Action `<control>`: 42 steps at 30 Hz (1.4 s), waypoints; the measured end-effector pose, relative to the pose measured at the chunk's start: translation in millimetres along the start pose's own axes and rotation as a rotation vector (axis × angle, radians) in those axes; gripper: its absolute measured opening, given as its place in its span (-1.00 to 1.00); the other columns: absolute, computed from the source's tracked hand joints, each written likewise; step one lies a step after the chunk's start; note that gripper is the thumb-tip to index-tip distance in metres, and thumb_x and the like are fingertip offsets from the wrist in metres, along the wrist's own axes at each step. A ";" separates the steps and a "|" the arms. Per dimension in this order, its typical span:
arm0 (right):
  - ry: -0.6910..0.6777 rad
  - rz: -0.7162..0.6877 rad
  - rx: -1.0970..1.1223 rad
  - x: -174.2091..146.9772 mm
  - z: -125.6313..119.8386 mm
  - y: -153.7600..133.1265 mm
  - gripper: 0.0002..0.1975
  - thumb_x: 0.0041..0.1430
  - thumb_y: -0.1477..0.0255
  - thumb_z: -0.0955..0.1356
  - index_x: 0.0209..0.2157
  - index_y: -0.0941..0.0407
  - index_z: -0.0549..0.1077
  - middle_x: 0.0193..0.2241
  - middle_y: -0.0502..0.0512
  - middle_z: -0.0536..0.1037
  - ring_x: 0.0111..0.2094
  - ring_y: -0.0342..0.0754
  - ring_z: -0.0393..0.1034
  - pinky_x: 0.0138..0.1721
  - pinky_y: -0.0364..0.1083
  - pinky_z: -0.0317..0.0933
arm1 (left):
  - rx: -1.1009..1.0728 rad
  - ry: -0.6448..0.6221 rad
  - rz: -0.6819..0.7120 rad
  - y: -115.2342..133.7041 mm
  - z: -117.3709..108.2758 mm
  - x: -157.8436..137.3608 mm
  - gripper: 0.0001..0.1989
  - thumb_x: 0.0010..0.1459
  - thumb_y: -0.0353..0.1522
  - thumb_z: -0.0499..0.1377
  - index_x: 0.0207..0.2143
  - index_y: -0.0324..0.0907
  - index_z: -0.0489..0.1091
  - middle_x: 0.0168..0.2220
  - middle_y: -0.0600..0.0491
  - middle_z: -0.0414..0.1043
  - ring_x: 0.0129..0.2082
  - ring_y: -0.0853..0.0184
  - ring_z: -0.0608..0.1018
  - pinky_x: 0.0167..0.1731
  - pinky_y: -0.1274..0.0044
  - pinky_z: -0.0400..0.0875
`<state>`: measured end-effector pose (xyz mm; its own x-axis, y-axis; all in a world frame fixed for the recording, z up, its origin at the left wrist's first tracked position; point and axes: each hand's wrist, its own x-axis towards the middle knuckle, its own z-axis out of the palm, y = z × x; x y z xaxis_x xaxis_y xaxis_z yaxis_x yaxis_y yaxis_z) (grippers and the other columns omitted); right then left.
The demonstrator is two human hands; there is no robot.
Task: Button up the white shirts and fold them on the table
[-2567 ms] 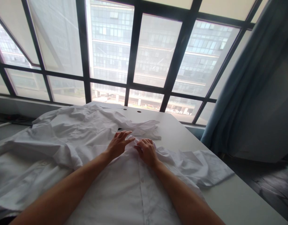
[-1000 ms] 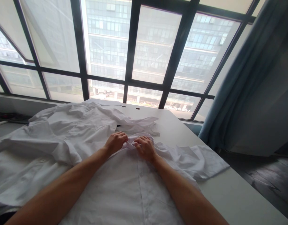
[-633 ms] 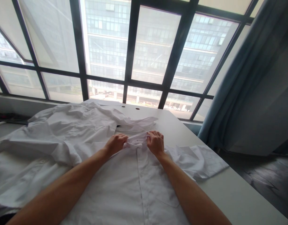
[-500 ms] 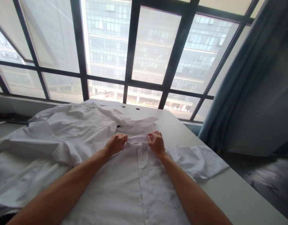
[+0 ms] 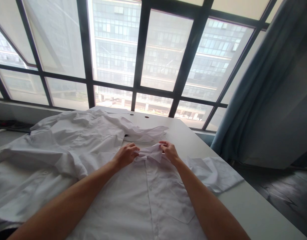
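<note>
A white button-up shirt [image 5: 123,203] lies front side up before me, its collar [image 5: 153,151] at the far end. My left hand [image 5: 127,154] pinches the collar's left end, fingers curled. On the other side, my right hand [image 5: 169,151] grips the collar's right part between thumb and fingers. The right collar point hangs down over the top of the button placket between my hands. One sleeve [image 5: 213,173] stretches out to the right across the table. My right forearm covers some of the shirt's right side.
More white shirts [image 5: 76,133] lie rumpled in a heap on the left. The white table [image 5: 250,203] has its right edge running diagonally. Behind it are large dark-framed windows [image 5: 165,50], and a blue-grey curtain [image 5: 253,90] hangs at right.
The collar's right side has been turned down, so its point now shows over the shirt front. My right hand has shifted slightly right, and my left hand slightly right too.
</note>
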<state>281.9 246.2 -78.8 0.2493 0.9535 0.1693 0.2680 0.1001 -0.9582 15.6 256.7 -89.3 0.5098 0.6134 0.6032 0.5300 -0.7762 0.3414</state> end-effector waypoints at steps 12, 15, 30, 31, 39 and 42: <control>-0.434 0.105 0.420 -9.6 -27.3 -3.4 -0.52 -0.22 0.32 0.57 -0.19 0.06 0.47 -0.50 -0.08 0.48 -0.51 -0.17 0.36 -0.44 -0.17 0.28 | 0.000 0.086 -0.195 -18.4 -1.6 2.5 -0.81 0.25 -0.45 0.03 -0.29 -0.18 0.45 -0.33 -0.03 0.54 -0.28 0.19 0.57 -0.22 0.42 0.43; -0.484 0.063 0.552 -15.2 -24.0 -9.1 -0.49 -0.20 0.36 0.57 -0.15 -0.01 0.43 -0.39 -0.06 0.52 -0.37 -0.11 0.44 -0.30 -0.13 0.33 | -0.037 0.112 -0.226 -21.0 1.2 1.4 -0.81 0.26 -0.43 0.01 -0.28 -0.16 0.43 -0.34 -0.01 0.54 -0.29 0.20 0.57 -0.23 0.42 0.42; -0.465 -0.156 0.238 -24.8 17.0 -35.0 -0.62 -0.19 0.42 0.51 -0.22 0.11 0.57 -0.38 0.01 0.55 -0.42 -0.12 0.37 -0.37 -0.13 0.25 | 0.084 0.177 0.023 39.4 8.1 0.6 -0.76 0.30 -0.18 0.15 -0.23 -0.17 0.46 -0.26 -0.02 0.55 -0.19 0.19 0.54 -0.09 0.35 0.33; -0.459 -0.209 0.171 -24.9 17.6 -37.1 -0.64 -0.17 0.43 0.48 -0.22 0.11 0.59 -0.34 0.03 0.57 -0.38 -0.10 0.38 -0.35 -0.12 0.25 | 0.084 0.170 0.018 41.3 10.7 0.2 -0.77 0.29 -0.19 0.17 -0.27 -0.17 0.46 -0.30 -0.01 0.55 -0.22 0.19 0.55 -0.11 0.36 0.34; -0.261 -0.222 -0.075 -17.2 11.6 -32.0 -0.67 -0.03 0.27 0.44 -0.23 0.17 0.53 -0.53 -0.01 0.50 -0.48 -0.12 0.33 -0.40 -0.11 0.23 | 0.042 0.112 0.217 40.8 10.1 -2.9 -0.88 0.33 -0.40 0.11 -0.28 -0.16 0.43 -0.31 0.01 0.48 -0.26 0.29 0.51 -0.23 0.46 0.42; -0.258 -0.037 0.159 -15.0 13.6 -28.7 -0.51 -0.18 0.31 0.50 -0.15 0.14 0.43 -0.52 -0.06 0.47 -0.49 -0.13 0.36 -0.39 -0.09 0.29 | 0.043 0.095 0.238 40.9 11.2 -3.9 -0.88 0.33 -0.42 0.10 -0.26 -0.17 0.42 -0.31 0.01 0.47 -0.26 0.29 0.51 -0.24 0.47 0.43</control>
<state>257.8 232.9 -57.0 -0.0078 0.9870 0.1603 0.1182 0.1601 -0.9800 42.9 224.2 -85.8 0.5590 0.3960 0.7285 0.4319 -0.8890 0.1518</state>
